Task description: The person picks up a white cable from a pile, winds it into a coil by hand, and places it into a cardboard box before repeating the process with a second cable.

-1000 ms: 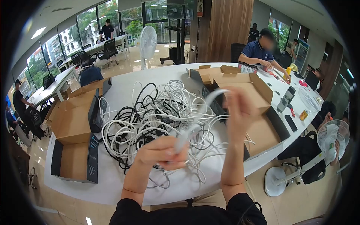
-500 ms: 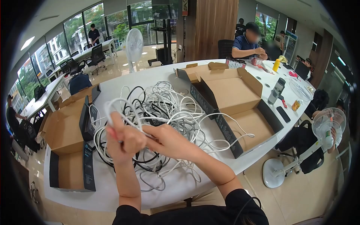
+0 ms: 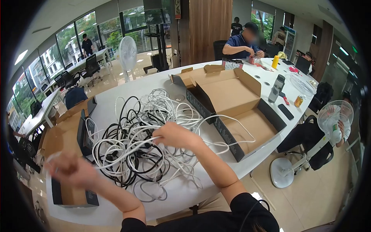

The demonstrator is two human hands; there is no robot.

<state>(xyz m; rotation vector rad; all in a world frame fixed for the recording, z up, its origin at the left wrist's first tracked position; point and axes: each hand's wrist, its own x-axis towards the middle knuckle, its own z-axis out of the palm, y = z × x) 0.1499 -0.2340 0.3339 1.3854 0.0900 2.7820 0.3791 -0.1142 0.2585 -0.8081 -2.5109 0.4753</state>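
A tangled heap of white, black and grey cables lies on the white table in front of me. My right hand is closed on a white cable at the heap's right side. From there the strand runs left toward my left hand, which is smeared by motion over the left box. Its fingers look curled round the cable, and a faint pale loop shows at their far side. Under that hand stands an open cardboard box with black outer sides.
Another open black-and-brown box stands right of the heap, with a white cable looped over its edge. Beyond it are a grey bottle, a dark phone and a can. A person sits across the table.
My left hand has swung left and down, away from my right hand, drawing the white cable out between them. The right hand stays over the heap. The whole view has shifted slightly.
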